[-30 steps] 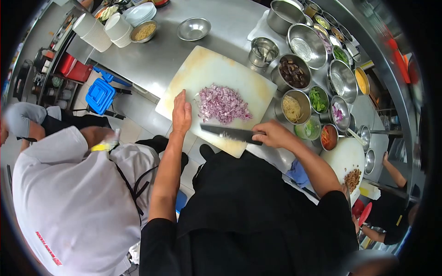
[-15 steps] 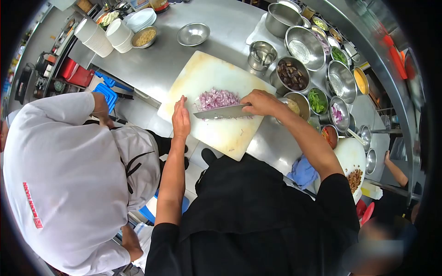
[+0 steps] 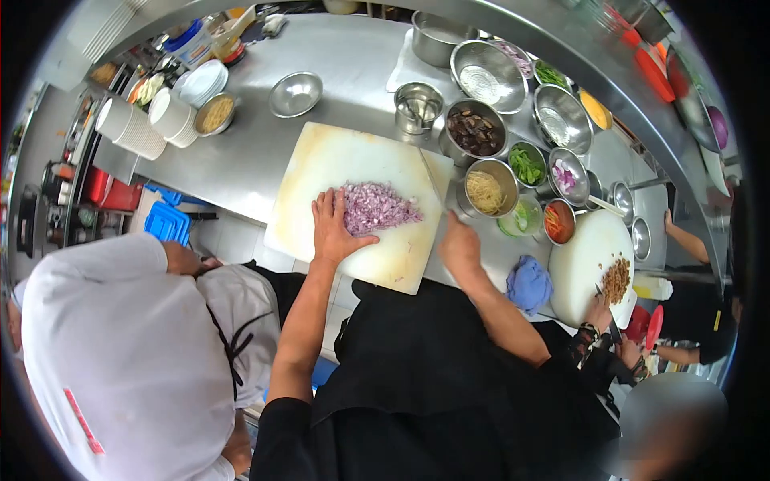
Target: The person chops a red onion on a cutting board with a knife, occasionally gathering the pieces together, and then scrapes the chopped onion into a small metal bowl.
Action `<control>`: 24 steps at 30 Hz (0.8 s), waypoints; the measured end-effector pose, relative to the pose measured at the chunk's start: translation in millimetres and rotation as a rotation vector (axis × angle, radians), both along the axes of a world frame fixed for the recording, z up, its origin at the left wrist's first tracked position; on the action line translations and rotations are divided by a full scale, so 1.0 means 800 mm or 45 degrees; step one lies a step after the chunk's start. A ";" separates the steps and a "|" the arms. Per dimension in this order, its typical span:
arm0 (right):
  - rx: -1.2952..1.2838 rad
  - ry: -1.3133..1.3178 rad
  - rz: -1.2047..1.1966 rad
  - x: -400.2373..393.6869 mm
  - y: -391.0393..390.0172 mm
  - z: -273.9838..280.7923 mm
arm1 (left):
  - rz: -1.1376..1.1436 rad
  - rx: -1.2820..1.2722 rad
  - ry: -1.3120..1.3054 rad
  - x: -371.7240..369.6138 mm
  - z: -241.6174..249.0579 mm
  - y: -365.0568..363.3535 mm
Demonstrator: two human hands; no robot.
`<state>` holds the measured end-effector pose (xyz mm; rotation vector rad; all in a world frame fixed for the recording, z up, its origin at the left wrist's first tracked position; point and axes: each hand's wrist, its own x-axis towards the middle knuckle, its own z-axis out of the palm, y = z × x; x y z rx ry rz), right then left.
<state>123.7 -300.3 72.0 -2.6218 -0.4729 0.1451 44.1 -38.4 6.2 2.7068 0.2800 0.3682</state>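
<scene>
A heap of finely chopped red onion (image 3: 377,212) lies on the white cutting board (image 3: 325,152). My left hand (image 3: 335,228) is spread flat on the board against the heap's left side, thumb stretched out below it. At the board's right edge, my right hand (image 3: 459,250) is closed around the handle of a knife (image 3: 431,174). The blade shows as a thin, almost edge-on strip pointing away from me; most of the handle is hidden in the fist.
Several metal bowls stand right of the board, including one of noodle-like strips (image 3: 484,192) and one of dark pieces (image 3: 475,132). A blue cloth (image 3: 529,284) lies nearer me. A person in white (image 3: 136,345) stands left; another's hand (image 3: 597,311) works at a round board (image 3: 573,264).
My right hand has moved the knife from across the onion to the board's right edge, turning its blade away from me. My left hand has spread its fingers beside the heap. The view has shifted.
</scene>
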 end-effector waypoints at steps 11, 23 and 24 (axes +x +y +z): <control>0.138 -0.006 0.085 -0.061 0.127 0.007 | -0.074 -0.581 -0.422 0.014 -0.019 0.012; 0.198 -0.071 0.138 -0.031 0.070 0.042 | 0.166 -0.836 -0.607 -0.002 -0.032 0.028; 0.114 0.011 0.114 -0.023 0.065 0.010 | 0.157 -0.834 -0.550 0.000 -0.029 0.026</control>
